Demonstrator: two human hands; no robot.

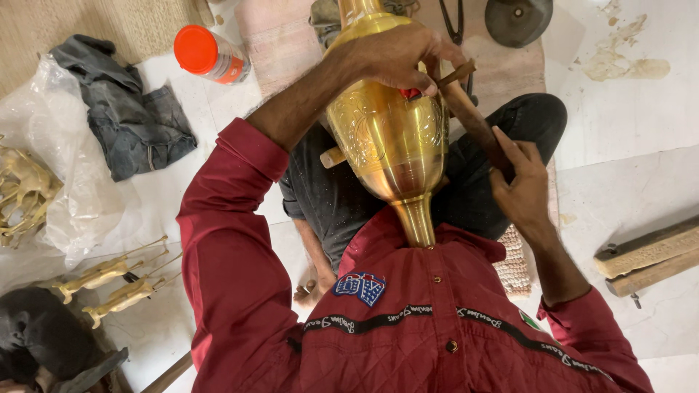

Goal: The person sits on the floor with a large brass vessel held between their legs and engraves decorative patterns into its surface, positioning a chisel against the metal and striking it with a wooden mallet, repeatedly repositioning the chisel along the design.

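At the far left, on the pale floor (626, 131), small brass animal figures (109, 280) lie beside a crumpled clear plastic bag (65, 167), with a dark grey cloth (131, 120) bunched just above them and a jar with an orange lid (207, 54) lying on its side a little further in. Moving inward, the red sleeve (226, 218) leads up to the left hand (397, 54), which is curled over the upper shoulder of a large brass vase (389, 135) — fingers wrapped across its far side, pinching a thin wooden-handled tool (455, 74) against the metal near a small red patch. The vase lies tilted in the person's lap, its narrow foot pointing back at the red jacket and its neck pointing away, the engraved belly directly beneath the left hand. Just right of the vase, the right hand (520, 185) is closed around a dark wooden mallet handle (473, 120) that runs up at a slant toward the tool — this hand sits apart from the vase, level with its lower body. At the right edge, two wooden blocks (648, 258) lie on the floor, and a round dark metal disc (518, 20) rests near the top.
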